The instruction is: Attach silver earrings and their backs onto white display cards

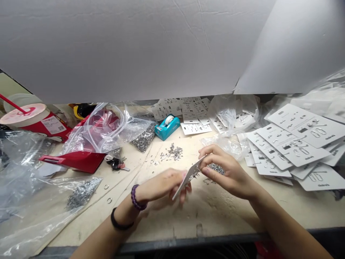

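While a large sheet of white board [134,50] hangs across the far side of my view, everything I work with lies below it on a cream workbench [215,219]. To the right, overlapping white printed cards [296,144] spread across the bench, and their edges appear to read "claire's". To the left stand a red cup with a pink lid and red straw [32,120], bearing a white label with a square code [53,125], and crumpled clear plastic bags [102,133]. Far ahead sits a teal tape dispenser [166,127], its lettering too small to read. Nearer lie a flat red plastic scoop [72,161] and a small bunch of keys [115,163].

Between my hands, I hold a small white earring card [188,178] tilted on edge, with metal pieces at its surface. My left hand [160,187] grasps its near end, while my right hand [229,172] pinches its far corner. A cluster of tiny silver findings [215,168] sits beside my right fingers, though I cannot tell whether I am holding it. A firm pinch near the edges should keep this thin card from flexing. Loose silver rings [106,186] lie near my left wrist.
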`<action>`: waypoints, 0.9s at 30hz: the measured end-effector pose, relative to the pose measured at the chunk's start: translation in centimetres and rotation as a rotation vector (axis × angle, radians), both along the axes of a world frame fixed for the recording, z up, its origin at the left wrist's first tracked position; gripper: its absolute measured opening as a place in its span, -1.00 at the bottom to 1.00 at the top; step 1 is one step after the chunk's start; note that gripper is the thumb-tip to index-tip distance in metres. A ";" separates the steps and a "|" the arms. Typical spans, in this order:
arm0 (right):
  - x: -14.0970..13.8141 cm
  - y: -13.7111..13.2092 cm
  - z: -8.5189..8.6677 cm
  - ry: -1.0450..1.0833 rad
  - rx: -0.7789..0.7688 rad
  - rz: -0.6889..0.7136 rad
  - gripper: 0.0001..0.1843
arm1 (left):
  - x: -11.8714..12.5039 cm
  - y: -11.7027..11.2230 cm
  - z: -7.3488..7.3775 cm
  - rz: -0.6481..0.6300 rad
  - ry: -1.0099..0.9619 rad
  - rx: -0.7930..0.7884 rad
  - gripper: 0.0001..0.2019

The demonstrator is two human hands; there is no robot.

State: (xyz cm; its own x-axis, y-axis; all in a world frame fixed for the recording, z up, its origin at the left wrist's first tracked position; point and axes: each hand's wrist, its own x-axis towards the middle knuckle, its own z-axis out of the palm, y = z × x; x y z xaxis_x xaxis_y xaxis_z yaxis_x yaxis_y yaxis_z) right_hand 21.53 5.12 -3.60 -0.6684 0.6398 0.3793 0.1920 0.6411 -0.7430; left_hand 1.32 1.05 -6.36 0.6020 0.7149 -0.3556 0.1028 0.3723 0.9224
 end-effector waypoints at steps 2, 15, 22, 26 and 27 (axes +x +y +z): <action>0.0 0.0 -0.1 0.045 -0.152 -0.042 -0.92 | -0.1 0.3 0.4 0.298 0.172 0.286 -0.71; -2.3 -1.4 -1.8 0.237 -0.804 0.134 -0.87 | 0.9 -0.2 -0.7 0.396 -0.352 0.324 -0.60; -2.7 -1.7 -1.7 0.267 -0.833 0.128 -0.89 | 1.5 -0.4 -2.1 0.459 -0.640 0.145 -0.67; -3.0 -2.1 -1.4 0.284 -0.775 0.054 -0.91 | 1.8 -0.4 -1.6 0.487 -0.774 0.093 -0.68; -3.1 -2.2 -1.4 0.298 -0.726 0.016 -0.91 | 1.8 -0.4 -1.4 0.498 -0.783 0.063 -0.68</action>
State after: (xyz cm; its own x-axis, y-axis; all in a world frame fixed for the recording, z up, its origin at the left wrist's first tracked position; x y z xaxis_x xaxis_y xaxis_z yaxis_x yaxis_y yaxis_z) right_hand 18.46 2.91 -5.00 -0.6153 0.7875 0.0352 -0.0870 -0.0234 -0.9959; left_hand 3.10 0.67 -7.76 0.2725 0.9595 0.0708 -0.7159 0.1530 0.6812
